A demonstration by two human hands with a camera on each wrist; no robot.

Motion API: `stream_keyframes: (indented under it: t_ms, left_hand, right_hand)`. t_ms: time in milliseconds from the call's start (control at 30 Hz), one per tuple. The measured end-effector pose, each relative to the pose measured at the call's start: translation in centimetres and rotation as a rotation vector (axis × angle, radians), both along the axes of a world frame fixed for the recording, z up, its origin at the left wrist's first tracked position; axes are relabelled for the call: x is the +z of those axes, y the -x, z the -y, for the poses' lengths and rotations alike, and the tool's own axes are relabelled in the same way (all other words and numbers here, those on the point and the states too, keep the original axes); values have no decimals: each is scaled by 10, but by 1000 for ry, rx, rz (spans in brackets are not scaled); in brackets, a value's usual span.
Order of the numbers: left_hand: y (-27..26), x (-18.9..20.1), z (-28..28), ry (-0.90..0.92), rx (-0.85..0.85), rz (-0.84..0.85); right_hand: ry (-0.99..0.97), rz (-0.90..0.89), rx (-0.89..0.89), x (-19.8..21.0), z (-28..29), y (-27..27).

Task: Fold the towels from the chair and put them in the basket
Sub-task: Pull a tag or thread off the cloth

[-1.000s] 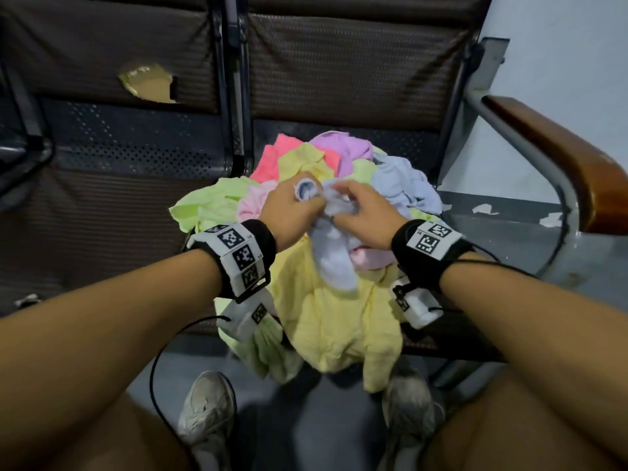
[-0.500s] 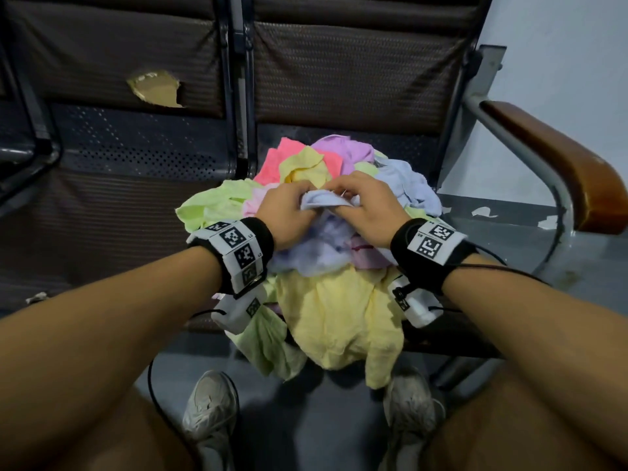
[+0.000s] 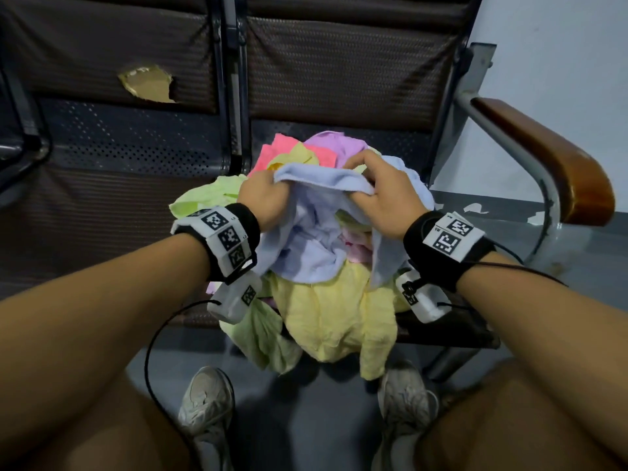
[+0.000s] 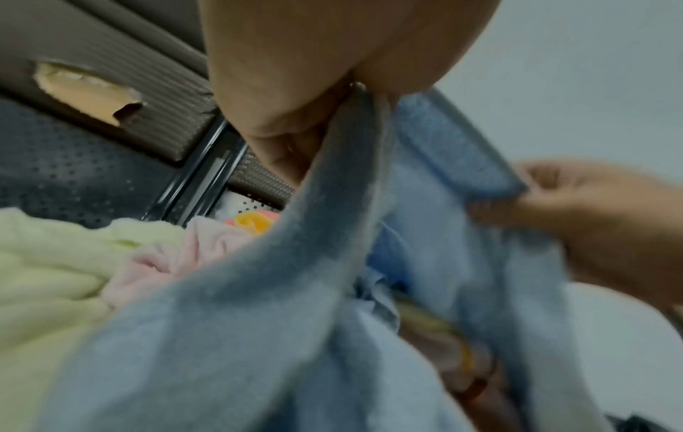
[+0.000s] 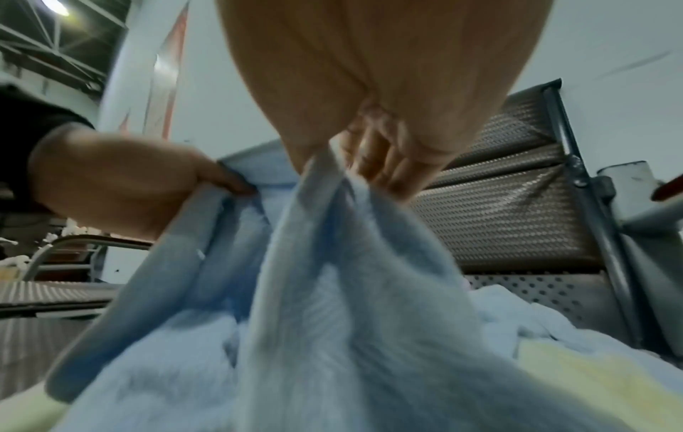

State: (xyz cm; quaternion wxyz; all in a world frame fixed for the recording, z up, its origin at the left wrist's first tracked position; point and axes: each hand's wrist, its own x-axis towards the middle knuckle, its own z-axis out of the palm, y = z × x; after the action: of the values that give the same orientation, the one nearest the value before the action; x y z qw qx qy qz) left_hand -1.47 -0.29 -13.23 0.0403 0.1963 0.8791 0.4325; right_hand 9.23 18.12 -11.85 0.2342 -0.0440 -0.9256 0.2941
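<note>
A light blue towel (image 3: 316, 239) hangs between both hands above a heap of towels on the chair seat. My left hand (image 3: 263, 198) grips its upper edge on the left, and my right hand (image 3: 377, 198) pinches the same edge on the right. In the left wrist view the blue towel (image 4: 295, 292) runs up into my left hand (image 4: 295, 122), with the right hand (image 4: 576, 216) pinching its hem. The right wrist view shows the towel (image 5: 332, 307) gathered under my right hand (image 5: 369, 140). Under it lie a yellow towel (image 3: 333, 317), green, pink and purple ones. No basket is in view.
The dark mesh chair (image 3: 339, 69) has a wooden armrest (image 3: 550, 158) on the right and a neighbouring seat (image 3: 102, 205) on the left with a torn backrest patch (image 3: 149, 85). My shoes (image 3: 207, 402) stand on the grey floor below the seat edge.
Both hands have lifted the blue towel off the heap and moved apart, so its upper edge is now stretched between them instead of bunched.
</note>
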Motion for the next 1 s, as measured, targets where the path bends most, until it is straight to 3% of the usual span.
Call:
stream_keyframes:
  t_ms: [100, 200, 300, 367, 467, 567, 667, 733, 833, 900, 1000]
  left_hand:
    - [6, 9, -3, -179, 105, 163]
    - [6, 13, -4, -202, 140, 261]
    - [3, 17, -9, -276, 155, 331]
    - [-3, 20, -15, -499, 102, 432]
    - [-10, 26, -22, -736, 81, 501]
    - [-14, 34, -29, -722, 13, 539]
    - [-22, 38, -36, -784, -23, 614]
    - [-28, 38, -39, -853, -27, 640]
    - [-28, 40, -38, -852, -29, 567]
    - [-21, 40, -33, -817, 28, 450]
    - [-7, 37, -19, -726, 153, 411]
  right_hand:
    - [-31, 150, -95, -8, -10, -4]
    - [-145, 69, -112, -6, -14, -5]
    - [-66, -54, -14, -4, -5, -4]
    - [-28, -42, 116, -7, 6, -7]
    - [-137, 104, 260, -11, 17, -10]
    - [-253, 375, 222, -17, 21, -9]
    - [-73, 449, 101, -26, 29, -9]
    - [20, 447, 66, -27, 40, -6]
    - [-10, 409, 20, -23, 43, 1]
    - [92, 294, -48, -16, 31, 5]
    - [248, 80, -140, 2, 9, 5]
